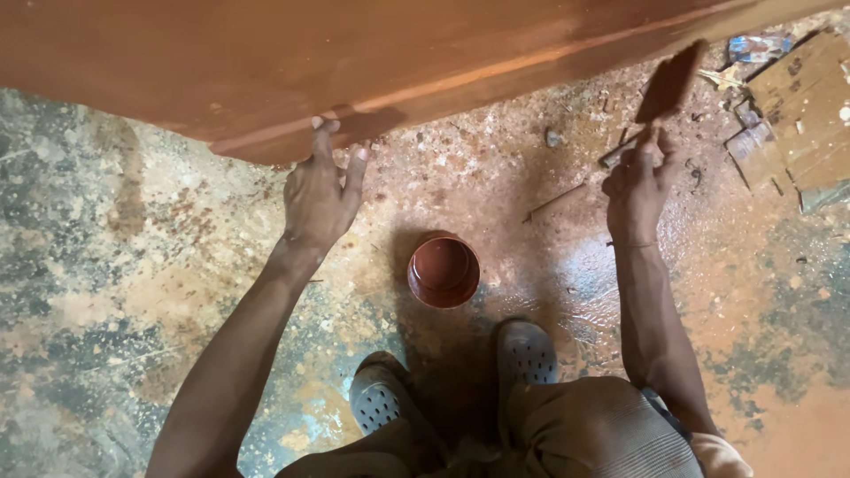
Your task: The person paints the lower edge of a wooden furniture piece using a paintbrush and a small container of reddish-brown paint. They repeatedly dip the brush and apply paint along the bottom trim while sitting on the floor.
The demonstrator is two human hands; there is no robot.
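Note:
A large reddish-brown painted wooden panel point(292, 62) fills the top of the view. My left hand point(319, 190) reaches up to its lower edge, fingertips spread and touching the wood. My right hand point(639, 186) is closed around the handle of a wide paintbrush point(671, 82), whose bristles are wet with the same brown paint and point up toward the panel's edge. On the floor between my hands stands a small round pot point(443, 270) of brown paint, just ahead of my feet.
The concrete floor point(106, 265) is stained with brown paint and looks wet near my right side. My feet in grey perforated clogs point(528, 352) are below the pot. Scrap boards and cardboard point(797, 106) lie at the far right; a thin stick point(553, 201) lies nearby.

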